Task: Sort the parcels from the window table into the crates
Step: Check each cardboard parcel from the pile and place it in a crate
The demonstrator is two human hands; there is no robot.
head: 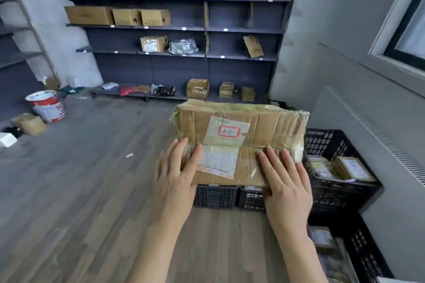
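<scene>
Parcel point(239, 142) held above crates point(216, 196) by both hands, left point(174, 181) and right point(285, 188), fingers flat.

Both bare forearms reached forward, side by side. The left hand point(176, 176) lay flat on the near left corner of the parcel point(239, 142) — fingers straight. The right hand point(285, 181) pressed its near right part likewise — fingers spread, uncurled.
</scene>
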